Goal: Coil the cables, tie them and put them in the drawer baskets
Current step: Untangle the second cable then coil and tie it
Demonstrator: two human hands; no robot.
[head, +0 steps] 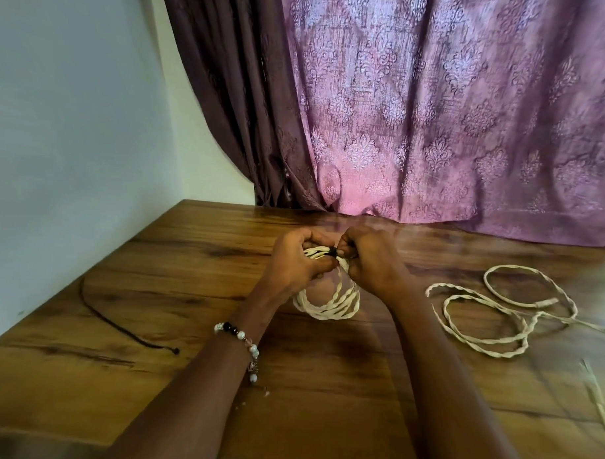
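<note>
Wooden table (162, 388) close below. Bead bracelet (241, 341) on left wrist. Loose cream twisted cable (483, 326) lies in loops on table, right side. Thin dark cord (119, 325) lies on table, left side. Coiled cream cable (327, 302) held up at table middle, bottom hanging just over wood. Left hand (295, 264) closed, pinching coil top. Right hand (367, 258) closed, pinching small black tie (332, 251) at coil top. Purple patterned curtain (444, 104) behind table. Pale wall (67, 117) far left.

Cream twisted cables (327, 305), black tie (332, 251), brown wood-grain table (192, 267), purple damask-patterned curtain (427, 104), pale blue wall (67, 117).
</note>
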